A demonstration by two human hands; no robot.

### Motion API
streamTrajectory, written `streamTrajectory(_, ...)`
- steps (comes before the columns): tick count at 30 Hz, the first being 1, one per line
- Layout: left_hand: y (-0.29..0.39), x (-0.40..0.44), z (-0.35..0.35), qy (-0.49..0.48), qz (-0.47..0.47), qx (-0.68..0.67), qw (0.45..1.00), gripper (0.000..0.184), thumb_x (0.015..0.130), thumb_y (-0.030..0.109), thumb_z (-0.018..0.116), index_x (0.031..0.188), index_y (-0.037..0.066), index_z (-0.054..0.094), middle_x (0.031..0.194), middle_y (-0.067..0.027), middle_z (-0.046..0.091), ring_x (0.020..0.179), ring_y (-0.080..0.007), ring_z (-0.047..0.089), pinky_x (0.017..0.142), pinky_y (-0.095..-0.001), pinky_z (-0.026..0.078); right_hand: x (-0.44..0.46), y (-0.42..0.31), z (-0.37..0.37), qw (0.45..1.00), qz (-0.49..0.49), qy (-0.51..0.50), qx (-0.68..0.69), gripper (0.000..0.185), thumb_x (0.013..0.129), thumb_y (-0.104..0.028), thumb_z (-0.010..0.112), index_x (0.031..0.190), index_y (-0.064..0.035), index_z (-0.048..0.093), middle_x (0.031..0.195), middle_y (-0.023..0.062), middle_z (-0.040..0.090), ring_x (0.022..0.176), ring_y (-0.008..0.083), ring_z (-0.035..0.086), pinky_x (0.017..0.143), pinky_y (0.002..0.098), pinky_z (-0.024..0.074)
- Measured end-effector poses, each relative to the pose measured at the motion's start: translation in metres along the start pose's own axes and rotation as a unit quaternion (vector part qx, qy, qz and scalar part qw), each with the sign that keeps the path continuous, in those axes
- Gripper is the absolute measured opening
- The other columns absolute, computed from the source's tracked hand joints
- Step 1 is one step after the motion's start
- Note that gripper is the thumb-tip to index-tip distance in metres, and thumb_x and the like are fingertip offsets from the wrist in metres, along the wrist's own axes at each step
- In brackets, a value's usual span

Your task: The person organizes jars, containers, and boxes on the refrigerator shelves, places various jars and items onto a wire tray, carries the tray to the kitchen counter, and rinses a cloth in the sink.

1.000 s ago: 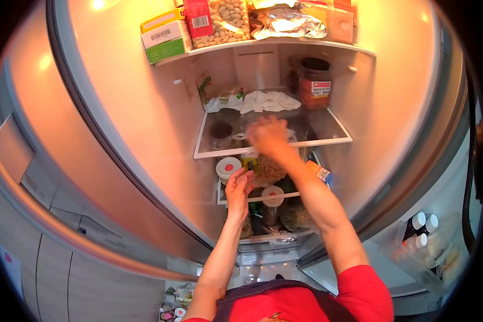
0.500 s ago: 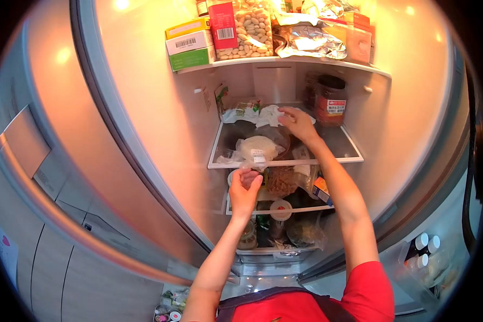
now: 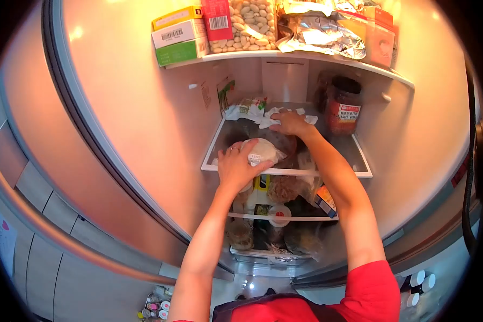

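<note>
My left hand is at the front of the middle fridge shelf, its fingers and thumb around the left side of a pale, round food in a clear bag with a printed label. Farther back, my right hand lies with spread fingers on a crumpled white cloth or paper; part of it is hidden beneath the hand. Left of that is a white and green printed packet. A dark red-brown round shape shows behind the bagged food, its kind unclear.
At the shelf's right stands a dark-lidded jar with red contents. Above, the upper shelf carries boxes, a nut container and foil packages. Lower shelves hold jars, bags and a blue-orange box. Fridge walls rise on both sides.
My left hand has risen from below the shelf edge onto the bagged food. My right hand has lowered onto the white cloth or paper, which looks flatter. The view has moved slightly closer.
</note>
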State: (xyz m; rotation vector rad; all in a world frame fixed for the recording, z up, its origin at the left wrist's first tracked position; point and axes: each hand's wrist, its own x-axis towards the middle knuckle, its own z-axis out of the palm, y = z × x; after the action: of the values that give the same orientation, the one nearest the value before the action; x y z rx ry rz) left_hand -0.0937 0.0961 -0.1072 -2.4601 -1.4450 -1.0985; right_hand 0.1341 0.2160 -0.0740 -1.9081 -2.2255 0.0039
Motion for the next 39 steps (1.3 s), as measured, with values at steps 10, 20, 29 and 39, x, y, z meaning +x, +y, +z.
streamTrajectory(10,-0.013,0.0,0.001,0.179,-0.051,-0.039,0.982,0.059,0.057,0.041,0.08,0.104,0.008,0.067,0.096,-0.0198,0.063,0.089,-0.035,0.06,0.077,-0.0424,0.049,-0.157,-0.011,0.002,0.98,-0.015,0.194,0.033,0.036,0.077,-0.042,0.062,0.106,-0.02,0.067,0.115,0.007,0.06,0.11,0.0324,0.05,0.089,0.0519,0.0391)
streamTrajectory(20,-0.034,-0.018,-0.027,0.232,-0.139,-0.309,0.912,0.055,0.069,0.039,0.077,0.104,-0.001,0.063,0.095,-0.0159,0.065,0.087,-0.0227,0.062,0.078,-0.0339,0.048,-0.188,-0.026,-0.007,0.98,0.031,0.192,-0.051,0.042,0.076,-0.051,0.065,0.103,-0.0186,0.069,0.11,0.0124,0.059,0.107,0.0345,0.052,0.091,0.0485,0.0385)
streamTrajectory(29,-0.035,-0.015,-0.03,0.215,-0.139,-0.388,0.885,0.058,0.074,0.043,0.073,0.105,-0.005,0.06,0.093,-0.0173,0.066,0.084,-0.0226,0.063,0.076,-0.0335,0.049,-0.119,-0.168,0.048,0.951,-0.143,0.266,-0.066,0.033,0.077,-0.038,0.062,0.103,-0.0159,0.065,0.11,0.0093,0.058,0.107,0.0341,0.049,0.08,0.0518,0.0381)
streamTrajectory(39,-0.043,-0.021,-0.016,0.203,-0.074,-0.17,0.961,0.053,0.065,0.038,0.078,0.101,0.001,0.066,0.095,-0.0163,0.064,0.087,-0.0276,0.063,0.077,-0.0369,0.049,-0.218,0.021,0.004,0.928,0.028,0.363,-0.082,0.023,0.083,-0.035,0.058,0.092,-0.016,0.067,0.095,0.0033,0.061,0.091,0.0272,0.054,0.074,0.0448,0.0429)
